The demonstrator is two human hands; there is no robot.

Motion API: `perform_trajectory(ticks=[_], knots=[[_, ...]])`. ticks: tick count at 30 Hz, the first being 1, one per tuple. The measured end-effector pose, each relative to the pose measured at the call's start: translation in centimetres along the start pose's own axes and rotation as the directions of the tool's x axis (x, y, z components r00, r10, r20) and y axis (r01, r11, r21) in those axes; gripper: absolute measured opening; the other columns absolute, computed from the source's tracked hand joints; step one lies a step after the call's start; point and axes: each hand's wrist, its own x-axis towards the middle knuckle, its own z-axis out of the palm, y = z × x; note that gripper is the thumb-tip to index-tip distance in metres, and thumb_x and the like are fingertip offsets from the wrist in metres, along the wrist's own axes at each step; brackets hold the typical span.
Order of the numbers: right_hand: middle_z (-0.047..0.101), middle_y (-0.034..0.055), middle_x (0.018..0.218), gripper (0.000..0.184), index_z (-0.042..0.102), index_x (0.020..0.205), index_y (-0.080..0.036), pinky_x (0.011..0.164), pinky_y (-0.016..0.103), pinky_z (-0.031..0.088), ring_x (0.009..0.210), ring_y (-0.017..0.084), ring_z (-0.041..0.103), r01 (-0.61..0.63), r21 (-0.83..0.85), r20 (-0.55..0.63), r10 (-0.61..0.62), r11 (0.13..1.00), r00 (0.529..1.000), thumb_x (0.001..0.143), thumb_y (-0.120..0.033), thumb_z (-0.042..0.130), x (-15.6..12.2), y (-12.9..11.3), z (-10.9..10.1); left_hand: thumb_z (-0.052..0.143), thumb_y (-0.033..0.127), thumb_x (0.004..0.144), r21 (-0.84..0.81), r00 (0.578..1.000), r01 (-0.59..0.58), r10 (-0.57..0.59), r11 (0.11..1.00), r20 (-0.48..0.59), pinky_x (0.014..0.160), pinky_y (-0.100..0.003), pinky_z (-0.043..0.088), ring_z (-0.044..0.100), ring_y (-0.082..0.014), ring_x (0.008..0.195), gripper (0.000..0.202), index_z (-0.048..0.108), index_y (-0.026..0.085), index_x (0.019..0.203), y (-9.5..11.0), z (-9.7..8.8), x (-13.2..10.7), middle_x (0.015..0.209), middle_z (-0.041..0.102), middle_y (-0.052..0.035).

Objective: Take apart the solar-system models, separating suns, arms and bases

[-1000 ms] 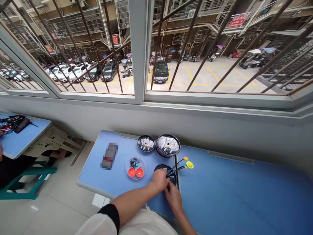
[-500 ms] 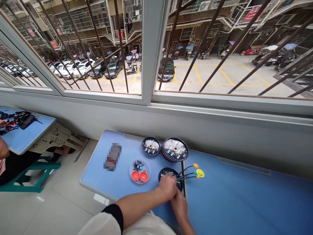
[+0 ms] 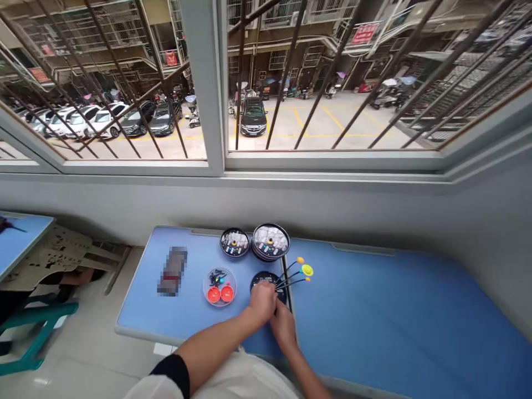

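My left hand (image 3: 262, 299) is closed, fingers curled, just above a round black disc (image 3: 258, 277) on the table. From its far side several thin black rods (image 3: 286, 275) fan out to the right, with orange tips and one yellow cup-shaped end (image 3: 307, 270). My right hand (image 3: 284, 326) is closed too, pressed up against the left from below. What its fingers grip is hidden. A clear round tray (image 3: 205, 299) to the left holds two red-orange cups (image 3: 213, 295), small black pieces and a few coloured beads.
Behind my hands stand a stack of black discs (image 3: 270, 242) and another round black disc (image 3: 234, 243). A blurred-out dark object (image 3: 173, 271) lies on the left of the blue table (image 3: 141, 305). A second blue table (image 3: 374, 310) adjoins on the right. A teal stool (image 3: 45, 332) stands at left.
My view has swung to the right, so everything sits further left in the picture. Both hands stay together at the rods over the black disc, with little visible change in grip.
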Motion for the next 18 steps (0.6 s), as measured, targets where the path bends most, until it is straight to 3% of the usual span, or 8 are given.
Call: perform_trajectory(ticks=[10,18], knots=[[0.070,0.0108,0.088,0.029,0.063,0.094,-0.015,0.061,0.027,0.044,0.079,0.022,0.065,-0.013,-0.114,0.071,0.021,0.993,0.997,0.081,-0.019,0.037,0.1,-0.7,-0.5,0.048,0.018,0.080,-0.069,0.995,0.021,-0.028,0.997,-0.092,0.079,-0.027,0.042,0.057,-0.0176,0.089,0.017,0.064,0.015,0.085,0.8,-0.5,-1.1,0.090,0.064,-0.0067],[0.069,0.0128,0.076,0.026,0.062,0.084,-0.016,0.054,0.032,0.042,0.068,0.025,0.065,-0.008,-0.246,0.151,0.047,0.969,0.987,0.082,-0.019,0.036,0.4,-0.4,-0.7,0.047,0.021,0.079,-0.120,0.993,0.077,-0.087,0.990,-0.078,0.080,-0.029,0.043,0.057,-0.0197,0.090,0.020,0.064,0.016,0.089,1.2,-0.4,-1.9,0.093,0.065,-0.0078]])
